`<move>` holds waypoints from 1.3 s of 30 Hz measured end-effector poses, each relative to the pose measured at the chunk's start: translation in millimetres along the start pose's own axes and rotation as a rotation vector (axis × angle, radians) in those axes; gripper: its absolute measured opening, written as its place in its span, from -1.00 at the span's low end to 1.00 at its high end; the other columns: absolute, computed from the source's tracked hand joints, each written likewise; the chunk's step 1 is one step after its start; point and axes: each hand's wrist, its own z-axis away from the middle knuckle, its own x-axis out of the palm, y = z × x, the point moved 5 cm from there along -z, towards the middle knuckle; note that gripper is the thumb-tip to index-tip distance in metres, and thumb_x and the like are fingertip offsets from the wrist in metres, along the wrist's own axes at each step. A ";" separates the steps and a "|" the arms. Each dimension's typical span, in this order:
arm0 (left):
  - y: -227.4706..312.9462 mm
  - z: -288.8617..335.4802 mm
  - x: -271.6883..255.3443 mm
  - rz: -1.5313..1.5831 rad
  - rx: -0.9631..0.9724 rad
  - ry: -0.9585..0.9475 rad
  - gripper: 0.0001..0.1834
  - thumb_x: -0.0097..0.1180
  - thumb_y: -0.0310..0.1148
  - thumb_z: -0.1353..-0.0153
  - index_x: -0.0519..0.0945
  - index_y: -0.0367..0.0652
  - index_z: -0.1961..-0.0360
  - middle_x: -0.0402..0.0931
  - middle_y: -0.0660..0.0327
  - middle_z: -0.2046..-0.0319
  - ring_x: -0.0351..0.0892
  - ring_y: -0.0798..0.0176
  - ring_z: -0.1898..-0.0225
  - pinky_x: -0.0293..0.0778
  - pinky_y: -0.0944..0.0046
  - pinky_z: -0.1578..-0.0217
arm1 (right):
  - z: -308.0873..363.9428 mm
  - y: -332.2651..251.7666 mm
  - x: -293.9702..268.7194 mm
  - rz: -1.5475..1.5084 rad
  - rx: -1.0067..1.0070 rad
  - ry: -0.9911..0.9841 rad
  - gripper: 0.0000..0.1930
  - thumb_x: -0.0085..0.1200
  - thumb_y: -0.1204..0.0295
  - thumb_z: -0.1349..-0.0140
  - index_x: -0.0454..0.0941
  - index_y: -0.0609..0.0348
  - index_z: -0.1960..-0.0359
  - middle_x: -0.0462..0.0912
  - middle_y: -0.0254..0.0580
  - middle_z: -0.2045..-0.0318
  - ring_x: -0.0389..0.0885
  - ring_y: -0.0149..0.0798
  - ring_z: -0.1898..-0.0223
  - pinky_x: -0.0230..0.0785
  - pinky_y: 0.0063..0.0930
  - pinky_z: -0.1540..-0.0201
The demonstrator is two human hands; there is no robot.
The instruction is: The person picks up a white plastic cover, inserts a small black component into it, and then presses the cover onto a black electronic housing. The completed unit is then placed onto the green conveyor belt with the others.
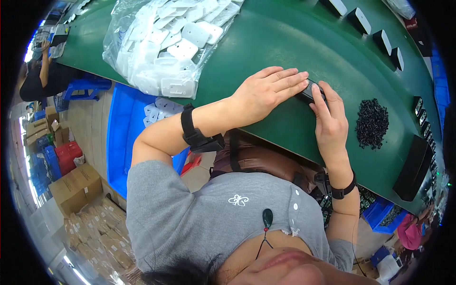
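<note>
Both hands meet over the green tabletop at a small dark rounded plastic case (306, 92). My left hand (266, 94) reaches across with its fingers straight and together, the fingertips on the case's upper edge; its thumb is hidden. On the other side, my right hand (331, 118) grips the case with bent fingers. Much of the case is covered by the fingers. To the right of my right hand lies a pile of small black pieces (372, 123). A clear bag of white plastic plates (183, 47) rests beyond my left arm.
Black housings with white faces (359, 21) line the far right. A long black box (413, 168) stands at the right edge beside small boards (422, 116). Below the table's left side is a blue bin (118, 142) with white plates. Cartons (76, 187) sit on the floor.
</note>
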 end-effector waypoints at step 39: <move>-160.7 49.5 -105.4 -0.505 -0.908 -0.139 -0.56 -0.08 0.06 -0.30 0.35 -0.15 0.38 0.52 -0.03 0.52 0.49 -0.21 0.44 0.33 -0.08 0.43 | -0.8 379.3 -134.4 -0.277 0.799 0.105 -0.67 0.05 0.26 -0.29 0.54 0.18 0.01 0.59 -0.32 0.18 0.47 -0.44 0.15 0.27 -0.58 0.03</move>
